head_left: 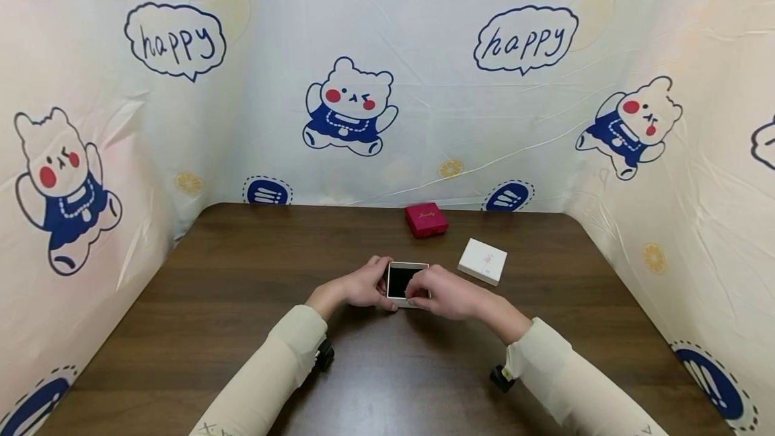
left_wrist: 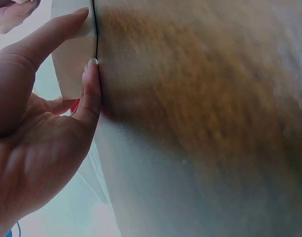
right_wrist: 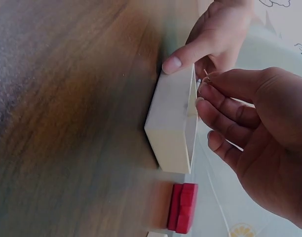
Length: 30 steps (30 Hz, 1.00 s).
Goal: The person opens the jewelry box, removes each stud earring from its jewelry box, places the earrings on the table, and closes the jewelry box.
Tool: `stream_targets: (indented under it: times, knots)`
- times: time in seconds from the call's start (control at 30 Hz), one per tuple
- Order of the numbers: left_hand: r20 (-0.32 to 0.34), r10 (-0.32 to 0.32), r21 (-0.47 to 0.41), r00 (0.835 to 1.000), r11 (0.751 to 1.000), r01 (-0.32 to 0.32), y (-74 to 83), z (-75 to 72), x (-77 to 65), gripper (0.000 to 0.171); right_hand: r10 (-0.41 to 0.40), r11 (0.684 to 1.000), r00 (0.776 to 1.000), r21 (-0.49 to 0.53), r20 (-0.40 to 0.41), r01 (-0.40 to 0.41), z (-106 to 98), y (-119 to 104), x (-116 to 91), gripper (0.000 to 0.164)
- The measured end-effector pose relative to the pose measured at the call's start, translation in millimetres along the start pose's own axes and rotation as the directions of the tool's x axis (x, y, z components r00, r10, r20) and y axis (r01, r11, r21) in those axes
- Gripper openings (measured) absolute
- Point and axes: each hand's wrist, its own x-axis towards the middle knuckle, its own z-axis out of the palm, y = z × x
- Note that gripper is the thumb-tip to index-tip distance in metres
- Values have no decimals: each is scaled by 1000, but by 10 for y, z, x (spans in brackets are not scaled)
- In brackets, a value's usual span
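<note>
An open white jewellery box [right_wrist: 170, 103] with a black inside stands on the table, between the two hands. My left hand [head_left: 365, 283] holds the box at its left end, the thumb against the near wall and the other fingers toward the far side. Over the box's right part is my right hand [head_left: 453, 293]. Its thumb and forefinger pinch a tiny thin gold-coloured piece [right_wrist: 206, 73], too small to tell its kind. The other fingers of this hand are bent beside the box opening. In the head view the right hand covers part of the black inside.
A white lid [head_left: 484, 261] with a pink flower print lies to the right of the box. Behind it sits a small red box [head_left: 426, 219] with gold lettering. The brown wooden table [head_left: 242, 274] is enclosed by a printed cloth [head_left: 424, 153].
</note>
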Motion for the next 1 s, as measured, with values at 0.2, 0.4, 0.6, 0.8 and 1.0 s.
stream_targets:
  times: [0.2, 0.4, 0.6, 0.8, 1.0]
  knots:
    - [-9, 8, -3, 1000, 1000, -8, -2, 10, -2, 84, -13, 1000, 999, -2, 48, 13, 36, -37, 6, 6]
    - [-15, 17, 1, 1000, 1000, -17, -12, 10, 0, 82, -6, 1000, 998, -8, 70, 6, 71, -46, 7, 7]
    - [-12, 18, 3, 1000, 1000, -18, -12, 10, 2, 81, -10, 1000, 995, -15, 104, 12, 114, -73, -3, 6]
    - [-13, 21, 6, 1000, 1000, -21, -23, 23, 5, 82, -11, 998, 990, -52, 138, 18, 197, -79, -6, 6]
    - [-17, 13, 0, 1000, 1000, -13, -2, 12, -9, 80, 4, 998, 985, -58, 172, 6, 225, -106, 2, 7]
